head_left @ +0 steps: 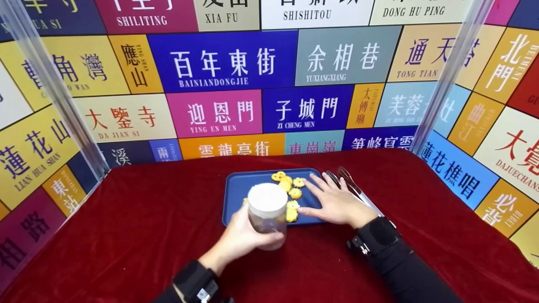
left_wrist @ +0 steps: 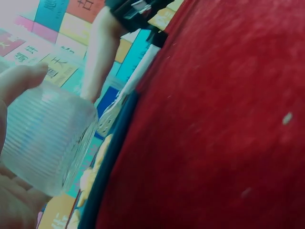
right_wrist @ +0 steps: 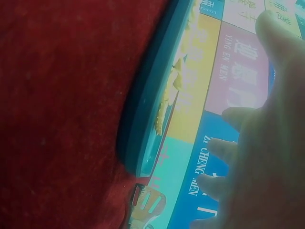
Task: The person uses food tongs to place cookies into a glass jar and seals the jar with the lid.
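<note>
- By the left hand (head_left: 242, 235), fingers curled round it, a white-topped jar (head_left: 269, 225) is gripped upright, apparently raised, near the tray's front edge.
- On the blue tray (head_left: 236, 185), yellow pieces (head_left: 295, 193) are scattered.
- Above its right side, the right hand (head_left: 339, 204) is held spread, grasping nothing.
- Tongs (head_left: 367, 203) are laid beyond.
- Jar placement seems underway; a steady left grip seems called for.

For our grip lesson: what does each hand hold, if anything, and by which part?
Left hand: the jar, round its side. Right hand: nothing.
</note>
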`<state>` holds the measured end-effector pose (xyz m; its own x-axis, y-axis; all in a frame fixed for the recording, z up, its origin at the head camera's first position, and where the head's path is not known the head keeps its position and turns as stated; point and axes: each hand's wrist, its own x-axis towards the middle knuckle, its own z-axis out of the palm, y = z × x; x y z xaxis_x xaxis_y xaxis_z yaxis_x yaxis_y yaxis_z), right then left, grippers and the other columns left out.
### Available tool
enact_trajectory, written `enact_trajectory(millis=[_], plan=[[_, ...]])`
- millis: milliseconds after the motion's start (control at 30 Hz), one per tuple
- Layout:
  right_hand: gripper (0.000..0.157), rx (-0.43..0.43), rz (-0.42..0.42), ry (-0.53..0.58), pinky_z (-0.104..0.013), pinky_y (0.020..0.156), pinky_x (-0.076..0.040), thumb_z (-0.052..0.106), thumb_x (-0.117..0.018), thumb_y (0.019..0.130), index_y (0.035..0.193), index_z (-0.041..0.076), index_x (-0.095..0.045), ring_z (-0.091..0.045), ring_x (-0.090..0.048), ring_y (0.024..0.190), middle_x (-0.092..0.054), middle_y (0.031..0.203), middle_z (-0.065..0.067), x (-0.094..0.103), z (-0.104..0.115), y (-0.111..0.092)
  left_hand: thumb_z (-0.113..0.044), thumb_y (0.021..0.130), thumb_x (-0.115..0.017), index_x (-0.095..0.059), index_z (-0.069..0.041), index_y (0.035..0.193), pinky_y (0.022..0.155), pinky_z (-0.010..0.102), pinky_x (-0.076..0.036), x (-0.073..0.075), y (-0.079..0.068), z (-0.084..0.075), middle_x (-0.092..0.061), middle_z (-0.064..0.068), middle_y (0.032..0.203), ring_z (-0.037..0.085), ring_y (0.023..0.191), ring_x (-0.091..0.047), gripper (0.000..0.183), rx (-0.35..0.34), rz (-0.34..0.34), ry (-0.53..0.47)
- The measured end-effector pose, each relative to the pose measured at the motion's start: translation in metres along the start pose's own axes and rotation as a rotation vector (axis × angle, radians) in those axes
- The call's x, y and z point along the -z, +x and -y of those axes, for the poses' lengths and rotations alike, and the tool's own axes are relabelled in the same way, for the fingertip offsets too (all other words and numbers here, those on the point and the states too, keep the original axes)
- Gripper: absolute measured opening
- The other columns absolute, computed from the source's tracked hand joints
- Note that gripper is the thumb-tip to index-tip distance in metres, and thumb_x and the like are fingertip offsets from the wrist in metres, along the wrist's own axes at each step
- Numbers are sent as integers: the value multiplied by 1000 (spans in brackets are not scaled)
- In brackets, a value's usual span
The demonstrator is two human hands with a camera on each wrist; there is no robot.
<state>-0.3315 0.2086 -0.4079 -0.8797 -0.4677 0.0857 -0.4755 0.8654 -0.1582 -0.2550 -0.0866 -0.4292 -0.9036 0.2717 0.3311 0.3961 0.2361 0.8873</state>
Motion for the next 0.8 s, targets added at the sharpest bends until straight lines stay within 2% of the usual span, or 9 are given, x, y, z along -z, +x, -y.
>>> enact_trajectory(millis=[133,367,667,800], plan=[[102,-4,7,-1,-81,121,-8,85,-49,93,169,20,-32,-48,-15,161,-26,175,-13,0,1,0,-30,72,-101,-50,-16,151,111,43,-48,-5,-3,1,-68,-4,136,15,125,-63,95,-16,104,-15],[102,-6,14,-23,-79,121,-8,86,-48,93,169,19,-33,-48,-15,161,-27,175,-14,-1,1,0,-27,75,-99,-42,-24,159,116,44,-43,-14,-7,6,-62,-9,142,13,131,-57,101,-3,189,-66],[104,-4,2,-18,-80,121,-9,87,-49,91,168,17,-35,-48,-15,161,-28,174,-14,-2,1,0,-20,76,-98,-42,-18,158,117,41,-42,-24,-13,23,-61,-3,143,17,132,-57,100,20,188,-162],[105,-5,4,-14,-80,121,-8,87,-48,92,168,17,-35,-49,-16,160,-28,174,-14,-3,0,1,-19,76,-98,-40,-17,159,118,41,-41,-24,-14,25,-60,-2,145,18,133,-56,102,27,196,-190]])
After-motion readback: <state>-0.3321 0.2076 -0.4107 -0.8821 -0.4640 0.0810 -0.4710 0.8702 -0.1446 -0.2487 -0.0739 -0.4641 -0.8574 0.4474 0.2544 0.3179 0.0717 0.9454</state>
